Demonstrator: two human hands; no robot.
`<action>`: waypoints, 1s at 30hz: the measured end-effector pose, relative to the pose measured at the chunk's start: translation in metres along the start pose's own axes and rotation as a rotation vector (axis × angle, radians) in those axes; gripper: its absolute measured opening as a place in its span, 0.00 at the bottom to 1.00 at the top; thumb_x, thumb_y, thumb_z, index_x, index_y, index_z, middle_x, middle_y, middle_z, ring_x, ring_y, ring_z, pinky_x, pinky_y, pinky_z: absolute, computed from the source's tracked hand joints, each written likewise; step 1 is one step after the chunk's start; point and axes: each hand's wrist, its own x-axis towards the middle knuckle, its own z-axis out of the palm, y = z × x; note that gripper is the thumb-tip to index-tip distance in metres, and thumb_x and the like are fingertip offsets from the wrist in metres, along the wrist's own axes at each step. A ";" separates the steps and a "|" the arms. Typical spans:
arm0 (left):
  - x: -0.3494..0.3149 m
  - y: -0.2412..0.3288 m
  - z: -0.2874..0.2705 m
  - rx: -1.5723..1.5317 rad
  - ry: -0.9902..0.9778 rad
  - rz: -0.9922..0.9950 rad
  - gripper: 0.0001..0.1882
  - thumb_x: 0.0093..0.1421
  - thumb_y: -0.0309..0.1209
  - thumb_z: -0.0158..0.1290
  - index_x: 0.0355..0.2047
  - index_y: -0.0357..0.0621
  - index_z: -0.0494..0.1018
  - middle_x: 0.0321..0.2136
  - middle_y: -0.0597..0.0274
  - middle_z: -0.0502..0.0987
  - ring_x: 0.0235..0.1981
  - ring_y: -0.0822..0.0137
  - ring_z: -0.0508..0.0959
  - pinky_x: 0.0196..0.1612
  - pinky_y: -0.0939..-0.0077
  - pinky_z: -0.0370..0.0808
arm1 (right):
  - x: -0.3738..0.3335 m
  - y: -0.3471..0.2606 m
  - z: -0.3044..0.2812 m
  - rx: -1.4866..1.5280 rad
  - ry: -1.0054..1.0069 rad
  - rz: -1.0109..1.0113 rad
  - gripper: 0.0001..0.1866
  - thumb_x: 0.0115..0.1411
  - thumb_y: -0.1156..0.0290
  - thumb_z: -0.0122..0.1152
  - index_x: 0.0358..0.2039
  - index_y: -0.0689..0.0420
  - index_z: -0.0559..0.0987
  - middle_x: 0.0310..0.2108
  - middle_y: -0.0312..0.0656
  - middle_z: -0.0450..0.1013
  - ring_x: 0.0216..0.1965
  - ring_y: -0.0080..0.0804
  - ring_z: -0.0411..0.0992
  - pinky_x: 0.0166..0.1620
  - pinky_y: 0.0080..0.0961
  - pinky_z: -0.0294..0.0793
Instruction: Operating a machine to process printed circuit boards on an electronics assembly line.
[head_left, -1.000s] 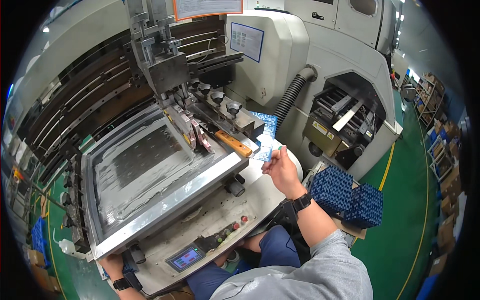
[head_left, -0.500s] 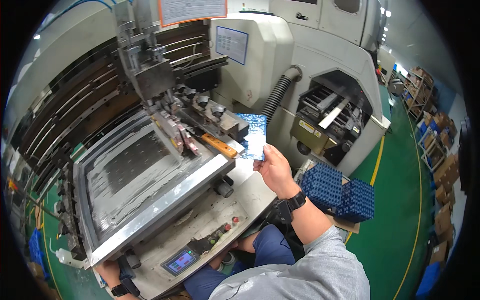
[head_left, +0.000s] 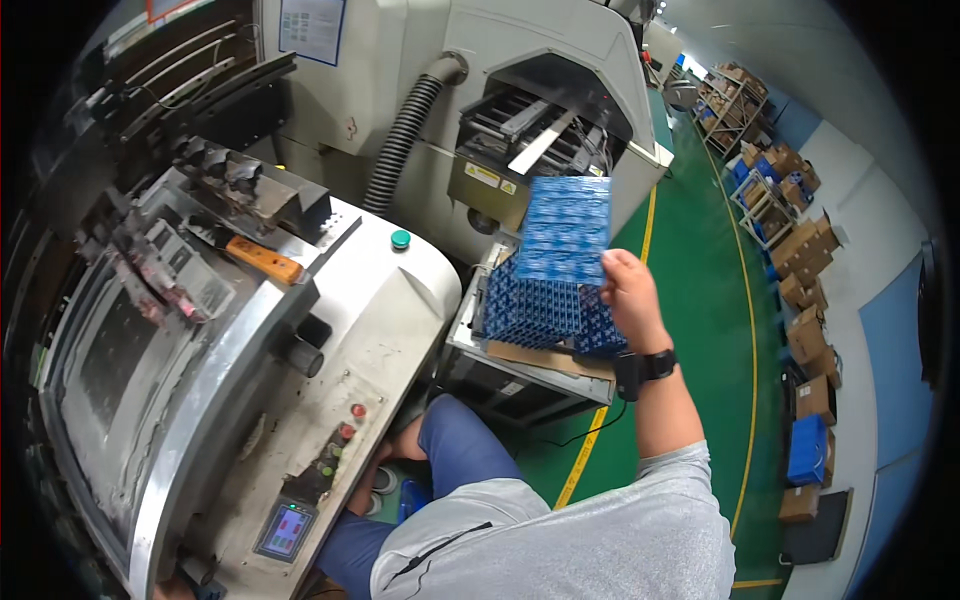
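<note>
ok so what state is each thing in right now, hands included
right hand: pinching the blue panel's edge
left hand: mostly out of view, grip unclear
blue panel: held up, broad face showing
two blue stacks: standing, partly hidden
display: lit
orange-handled tool: lying down, not held
black hose: bent, joined to the machine
</note>
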 end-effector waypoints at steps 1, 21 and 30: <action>0.001 0.006 -0.004 -0.005 -0.012 -0.008 0.20 0.56 0.32 0.62 0.45 0.32 0.77 0.44 0.39 0.79 0.45 0.42 0.78 0.50 0.55 0.73 | -0.001 -0.002 -0.020 -0.143 0.055 -0.029 0.09 0.68 0.65 0.55 0.32 0.55 0.76 0.20 0.28 0.68 0.19 0.14 0.63 0.22 0.13 0.62; 0.036 0.109 -0.057 -0.070 -0.127 -0.011 0.20 0.56 0.31 0.64 0.44 0.28 0.77 0.47 0.38 0.78 0.46 0.46 0.78 0.53 0.60 0.73 | 0.059 0.142 -0.138 -1.186 -0.010 0.181 0.13 0.60 0.65 0.61 0.30 0.64 0.82 0.23 0.49 0.78 0.25 0.39 0.79 0.35 0.34 0.77; 0.035 0.094 -0.047 -0.053 -0.136 0.037 0.19 0.53 0.30 0.65 0.42 0.28 0.77 0.44 0.40 0.79 0.45 0.47 0.78 0.52 0.62 0.74 | 0.031 0.136 -0.111 -1.361 0.047 0.214 0.15 0.62 0.60 0.59 0.38 0.58 0.83 0.40 0.55 0.79 0.45 0.53 0.76 0.51 0.43 0.75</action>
